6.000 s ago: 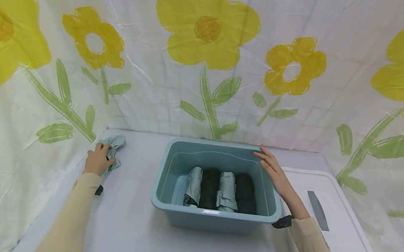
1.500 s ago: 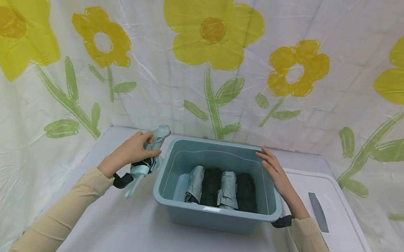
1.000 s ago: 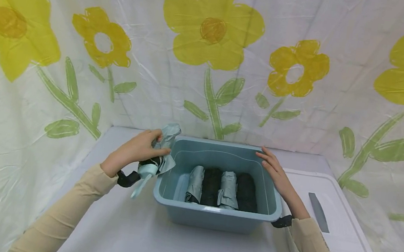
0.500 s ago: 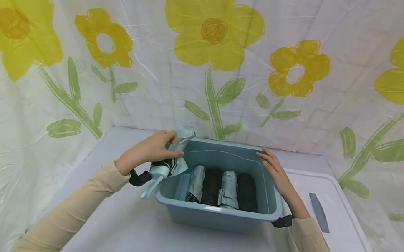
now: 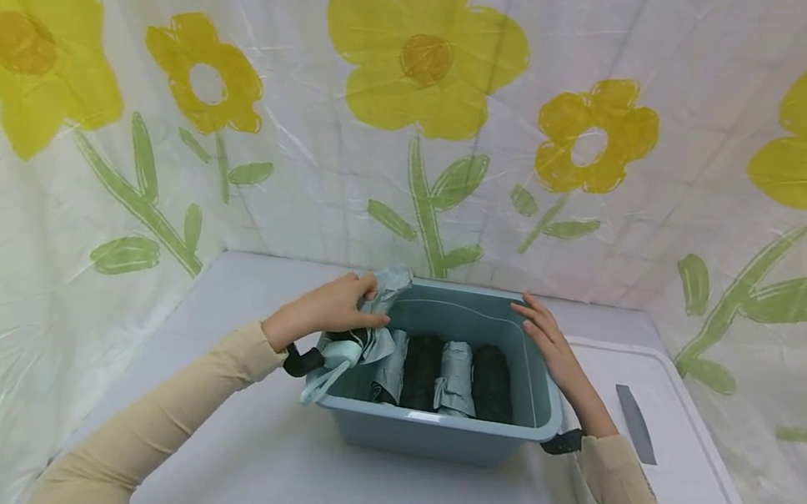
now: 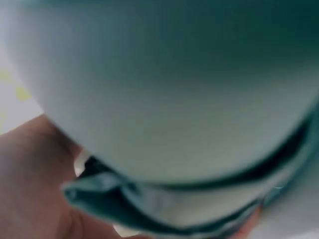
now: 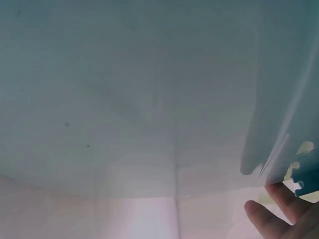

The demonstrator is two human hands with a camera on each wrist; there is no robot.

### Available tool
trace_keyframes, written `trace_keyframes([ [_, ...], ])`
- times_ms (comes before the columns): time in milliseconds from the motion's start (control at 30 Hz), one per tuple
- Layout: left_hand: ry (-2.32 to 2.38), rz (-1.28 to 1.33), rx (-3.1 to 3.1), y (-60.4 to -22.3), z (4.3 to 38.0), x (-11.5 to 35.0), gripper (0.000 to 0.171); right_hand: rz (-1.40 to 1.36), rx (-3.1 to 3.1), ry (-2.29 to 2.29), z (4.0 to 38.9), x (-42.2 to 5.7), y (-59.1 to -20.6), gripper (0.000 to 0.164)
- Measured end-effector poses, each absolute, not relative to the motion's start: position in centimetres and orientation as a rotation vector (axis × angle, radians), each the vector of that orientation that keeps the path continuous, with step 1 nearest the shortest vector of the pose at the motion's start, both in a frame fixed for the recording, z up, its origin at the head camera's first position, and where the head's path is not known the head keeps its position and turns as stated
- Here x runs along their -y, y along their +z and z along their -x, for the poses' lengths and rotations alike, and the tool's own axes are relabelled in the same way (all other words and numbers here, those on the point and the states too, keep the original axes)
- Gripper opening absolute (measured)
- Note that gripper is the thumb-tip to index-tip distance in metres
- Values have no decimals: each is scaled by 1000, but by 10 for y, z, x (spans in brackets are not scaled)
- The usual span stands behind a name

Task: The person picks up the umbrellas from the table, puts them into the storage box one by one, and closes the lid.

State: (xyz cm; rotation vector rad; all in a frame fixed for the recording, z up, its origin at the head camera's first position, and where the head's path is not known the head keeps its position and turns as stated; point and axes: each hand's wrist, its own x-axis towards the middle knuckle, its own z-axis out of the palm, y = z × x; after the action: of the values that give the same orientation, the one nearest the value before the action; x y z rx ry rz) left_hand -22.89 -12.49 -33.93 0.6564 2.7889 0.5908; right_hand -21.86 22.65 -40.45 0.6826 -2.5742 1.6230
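My left hand (image 5: pixel 332 306) grips a folded, loosely gathered light-blue umbrella (image 5: pixel 390 286) over the left side of the blue-grey plastic bin (image 5: pixel 443 422). Its pale teal handle (image 5: pixel 342 352) and strap point toward me; the handle's blurred end (image 6: pixel 159 114) fills most of the left wrist view. Inside the bin lie rolled bundles side by side: a light-blue one (image 5: pixel 394 369), a black one (image 5: pixel 422 372), another light-blue one (image 5: pixel 456 380) and another black one (image 5: pixel 493 385). With straight fingers, my right hand (image 5: pixel 551 346) rests at the bin's right rim.
A white lid (image 5: pixel 698 498) with a grey strip (image 5: pixel 635 423) lies right of the bin, apparently on a rounded white object (image 5: pixel 592 498) mostly hidden by the right forearm. Behind the white table (image 5: pixel 248 468) hangs a curtain (image 5: pixel 283 187) printed with yellow flowers.
Six seconds ago my left hand was on the light-blue umbrella at the table's far left. It has lifted it and carried it rightward to over the bin. My right hand has stayed put.
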Motion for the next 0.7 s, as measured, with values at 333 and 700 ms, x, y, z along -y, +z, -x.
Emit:
trace_keyframes([
  [333,376,-577,-2794,-342,229,109,40,-688,2562,1637,221,-228,-406,39],
  [700,203,-517,-2730,-356,240,96,57,-682,2575,1638,219,-227,-406,40],
])
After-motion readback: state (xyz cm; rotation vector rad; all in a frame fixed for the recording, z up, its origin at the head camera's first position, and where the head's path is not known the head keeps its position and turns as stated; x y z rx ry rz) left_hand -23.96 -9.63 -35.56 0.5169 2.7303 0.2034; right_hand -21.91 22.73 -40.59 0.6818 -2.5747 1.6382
